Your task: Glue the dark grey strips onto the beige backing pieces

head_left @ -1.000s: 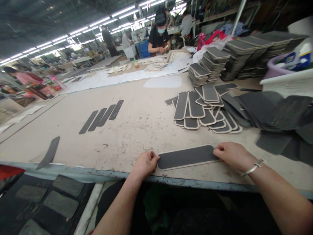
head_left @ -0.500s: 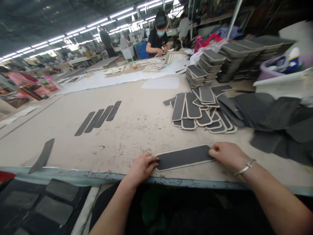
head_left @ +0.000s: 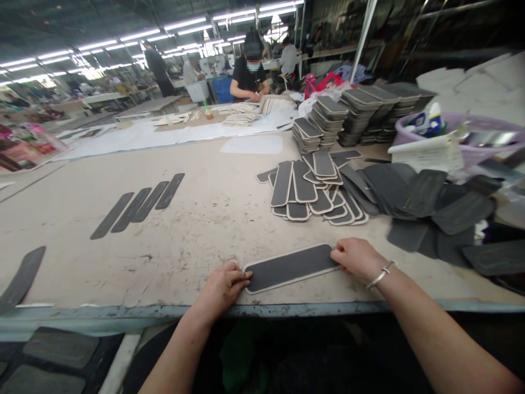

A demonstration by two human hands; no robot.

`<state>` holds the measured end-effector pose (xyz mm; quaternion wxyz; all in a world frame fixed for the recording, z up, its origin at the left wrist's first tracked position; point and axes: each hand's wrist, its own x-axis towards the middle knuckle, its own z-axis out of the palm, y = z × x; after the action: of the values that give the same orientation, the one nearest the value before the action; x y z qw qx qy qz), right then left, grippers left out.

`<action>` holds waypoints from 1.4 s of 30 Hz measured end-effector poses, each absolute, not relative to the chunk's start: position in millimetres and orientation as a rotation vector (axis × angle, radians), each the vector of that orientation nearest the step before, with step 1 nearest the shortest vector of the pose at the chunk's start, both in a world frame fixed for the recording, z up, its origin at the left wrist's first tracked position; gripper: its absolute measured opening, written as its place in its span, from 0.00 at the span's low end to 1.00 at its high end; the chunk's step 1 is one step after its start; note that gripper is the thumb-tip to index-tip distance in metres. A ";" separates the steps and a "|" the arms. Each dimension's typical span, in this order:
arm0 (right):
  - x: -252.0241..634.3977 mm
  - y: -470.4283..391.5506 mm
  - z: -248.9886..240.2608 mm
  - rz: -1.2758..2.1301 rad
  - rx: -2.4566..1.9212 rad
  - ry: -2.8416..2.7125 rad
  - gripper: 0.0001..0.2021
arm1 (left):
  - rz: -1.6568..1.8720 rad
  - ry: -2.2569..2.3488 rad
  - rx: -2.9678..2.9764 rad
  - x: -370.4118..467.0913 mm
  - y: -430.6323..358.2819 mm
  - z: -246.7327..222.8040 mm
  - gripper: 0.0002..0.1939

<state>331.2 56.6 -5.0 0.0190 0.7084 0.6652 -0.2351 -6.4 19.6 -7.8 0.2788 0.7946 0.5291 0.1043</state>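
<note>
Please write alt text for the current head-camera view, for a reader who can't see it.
A left hand and a right hand hold opposite ends of a long dark panel with a pale border on a worktable. Beyond it lies a loose pile of similar panels, with four narrow dark strips to the left and a masked person across the table.

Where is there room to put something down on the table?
The table has room between the four dark strips and the pale-edged pile, and between those strips and the curved strip. It's crowded right of the pile: dark sheets, purple basket.
</note>
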 end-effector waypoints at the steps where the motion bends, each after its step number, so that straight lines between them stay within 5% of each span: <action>1: 331.0 56.4 -5.0 -0.710 2.203 2.074 0.12 | 0.268 1.424 2.132 -6.1 19.7 -7.0 0.11; 8: 342.5 54.6 4.0 -0.533 2.175 2.052 0.21 | 0.227 1.471 2.128 -2.3 20.3 -4.0 0.11; 17: 365.5 57.2 14.4 -1.097 2.463 1.936 0.17 | 0.267 1.501 2.124 -2.5 19.0 -8.7 0.12; 23: 334.9 45.1 17.1 -0.607 2.496 2.219 0.28 | 0.253 1.515 2.106 -1.5 18.3 -7.4 0.10; 31: 224.7 -6.7 -25.1 -0.314 1.291 3.070 0.35 | 0.287 1.542 2.064 -1.2 18.0 -10.7 0.10; 42: 310.6 29.6 -41.7 -0.065 1.893 2.480 0.37 | 0.381 1.507 1.767 -8.4 20.3 -7.7 0.12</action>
<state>310.6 29.6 -41.7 0.0105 0.6065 0.7947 -0.0208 -8.4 20.3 -7.7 0.3839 0.6932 0.5914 0.1496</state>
